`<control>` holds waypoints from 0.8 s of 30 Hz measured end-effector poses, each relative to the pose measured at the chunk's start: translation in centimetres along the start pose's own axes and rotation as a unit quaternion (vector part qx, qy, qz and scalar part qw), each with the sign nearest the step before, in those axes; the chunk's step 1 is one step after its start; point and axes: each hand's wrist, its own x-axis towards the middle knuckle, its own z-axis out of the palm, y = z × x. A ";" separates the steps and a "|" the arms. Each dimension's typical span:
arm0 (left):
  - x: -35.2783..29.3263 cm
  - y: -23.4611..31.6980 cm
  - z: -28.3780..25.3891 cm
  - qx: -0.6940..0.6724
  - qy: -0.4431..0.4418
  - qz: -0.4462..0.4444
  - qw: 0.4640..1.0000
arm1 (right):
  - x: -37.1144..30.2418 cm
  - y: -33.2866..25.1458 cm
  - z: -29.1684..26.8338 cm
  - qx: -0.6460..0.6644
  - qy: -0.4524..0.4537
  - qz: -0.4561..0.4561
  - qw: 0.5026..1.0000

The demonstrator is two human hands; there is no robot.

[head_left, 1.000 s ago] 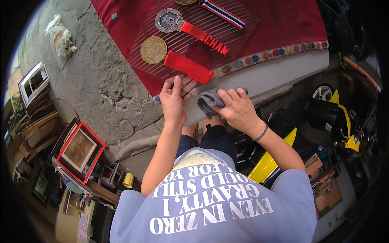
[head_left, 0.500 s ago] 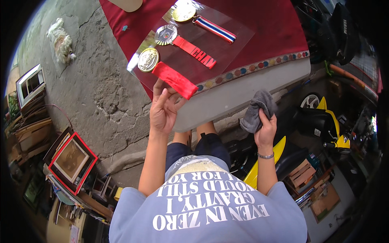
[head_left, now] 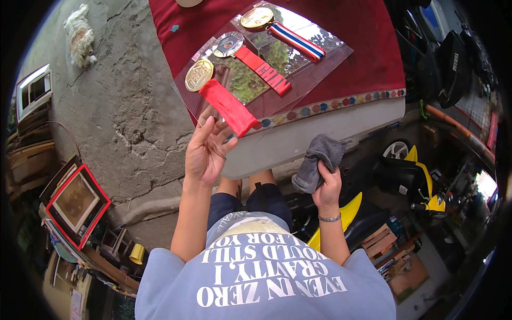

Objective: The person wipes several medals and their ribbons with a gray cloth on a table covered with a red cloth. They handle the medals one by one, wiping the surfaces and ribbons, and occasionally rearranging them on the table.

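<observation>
My left hand [head_left: 206, 152] grips the near left edge of a clear plastic sheet [head_left: 314, 72], with the fingers reaching under it. Three medals show on the sheet in a slanting row. Closest to that hand is a gold medal [head_left: 199, 75] with a folded red ribbon [head_left: 229, 108]. A silver medal [head_left: 228, 45] with a lettered red ribbon [head_left: 262, 70] sits in the middle. Farthest is another gold medal [head_left: 257, 18], its ribbon [head_left: 296, 41] striped red, white and blue. My right hand [head_left: 327, 188], wearing a metal wristband, holds a bunched grey cloth [head_left: 318, 162] off the table's near side.
Under the sheet is a table with a dark red cloth [head_left: 373, 58], its border dotted with colours, and a pale bare edge [head_left: 320, 127]. A yellow and black motorbike [head_left: 341, 218] stands at right. A white dog [head_left: 80, 37] lies on concrete at left, beyond a red-edged frame [head_left: 79, 207].
The sheet has tilted, and greenery now reflects brightly in it. My right hand and the grey cloth have moved left, nearer the sheet. My left hand keeps its hold.
</observation>
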 end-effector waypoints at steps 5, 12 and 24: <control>0.0 -0.5 -0.4 0.009 0.017 0.007 1.000 | 0.1 -0.4 0.2 -0.011 0.006 -0.002 1.000; 0.2 -0.9 -0.2 0.094 -0.003 0.048 0.994 | 0.7 -0.3 -0.1 -0.056 0.050 0.012 0.997; 0.4 -0.9 -2.9 0.140 0.010 0.048 0.989 | 2.6 -1.1 2.4 -0.136 0.197 -0.135 0.962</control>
